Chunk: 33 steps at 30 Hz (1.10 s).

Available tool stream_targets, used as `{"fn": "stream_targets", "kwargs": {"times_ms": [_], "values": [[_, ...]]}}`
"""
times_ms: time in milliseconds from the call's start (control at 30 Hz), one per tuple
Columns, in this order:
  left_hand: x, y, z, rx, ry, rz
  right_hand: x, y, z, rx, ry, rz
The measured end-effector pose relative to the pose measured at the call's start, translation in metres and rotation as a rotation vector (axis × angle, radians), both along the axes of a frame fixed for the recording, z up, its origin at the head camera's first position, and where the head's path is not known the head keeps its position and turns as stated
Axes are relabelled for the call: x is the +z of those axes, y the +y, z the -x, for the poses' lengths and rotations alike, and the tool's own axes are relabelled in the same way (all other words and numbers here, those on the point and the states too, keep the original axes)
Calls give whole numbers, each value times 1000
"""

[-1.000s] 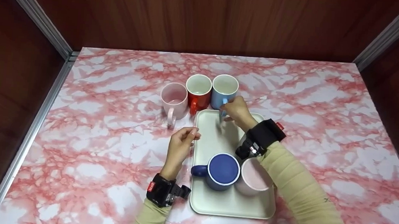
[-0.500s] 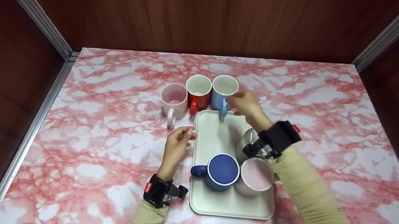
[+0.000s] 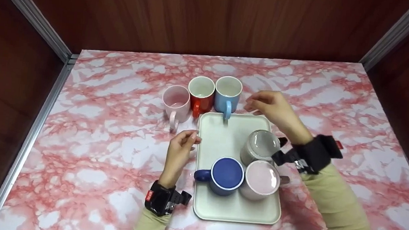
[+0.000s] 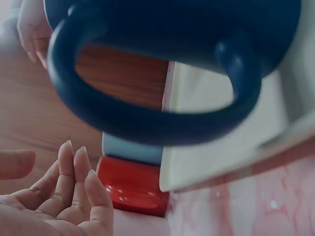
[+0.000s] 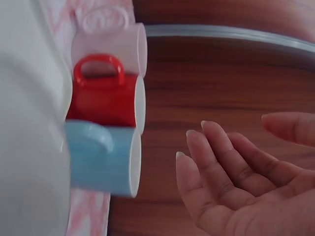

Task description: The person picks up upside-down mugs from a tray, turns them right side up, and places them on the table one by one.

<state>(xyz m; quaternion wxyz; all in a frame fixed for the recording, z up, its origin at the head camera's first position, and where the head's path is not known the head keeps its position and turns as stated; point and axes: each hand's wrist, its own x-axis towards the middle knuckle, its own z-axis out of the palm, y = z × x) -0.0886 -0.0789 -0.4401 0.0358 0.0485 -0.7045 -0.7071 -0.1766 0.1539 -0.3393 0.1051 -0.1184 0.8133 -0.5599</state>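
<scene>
My right hand (image 3: 273,108) hovers to the right of the light blue mug (image 3: 227,94), apart from it, fingers loosely bent and holding nothing. A red mug (image 3: 202,96) and a pink mug (image 3: 177,105) stand left of the blue one in a row, handles toward me. At the tray's left edge, my left hand (image 3: 179,151) is relaxed with nothing in it. On the pale tray (image 3: 221,131) are a dark blue mug (image 3: 227,176), a light pink mug (image 3: 261,181) and a grey mug (image 3: 261,146). The dark blue handle (image 4: 162,123) looms large in the left wrist view.
The tray lies on a pink-and-white marbled table (image 3: 106,132), its far edge close to the row of mugs. Wood-grain panels (image 3: 213,19) stand behind and at both sides, with metal rails (image 3: 32,7) at the corners.
My right hand has let go of the light blue mug's handle and moved right, away from it. The grey mug on the tray now shows fully. My left hand has barely moved.
</scene>
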Motion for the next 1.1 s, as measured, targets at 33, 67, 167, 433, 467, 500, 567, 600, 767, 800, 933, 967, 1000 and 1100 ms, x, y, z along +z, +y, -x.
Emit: {"fn": "stream_targets", "kwargs": {"times_ms": [33,67,167,433,467,500,567,600,767,800,933,967,1000,1100], "values": [[1,2,-1,-15,10,5,-1,5,-1,-1,12,-21],[2,4,-1,-31,22,8,-2,9,-2,-3,15,-33],[7,9,-4,-84,63,30,-7,20,-6,-12,13,-60],[22,20,-14,-247,187,183,-23,48,-16,-1,111,-204],[24,21,-15,-264,206,203,-25,52,-17,7,122,-236],[26,22,-17,-279,223,221,-27,55,-19,14,132,-268],[28,24,-19,-307,253,261,-31,61,-23,30,145,-331],[29,25,-20,-322,265,279,-33,64,-25,39,154,-360],[34,30,-26,-388,318,347,-42,75,-33,103,183,-448],[35,32,-27,-395,337,354,-44,76,-34,120,188,-453],[35,36,-29,-420,416,367,-51,79,-37,184,233,-475],[35,38,-29,-430,437,374,-53,79,-37,195,253,-483],[35,39,-30,-441,454,381,-55,80,-38,203,275,-493],[35,42,-31,-481,482,417,-61,81,-39,208,326,-530]]}}
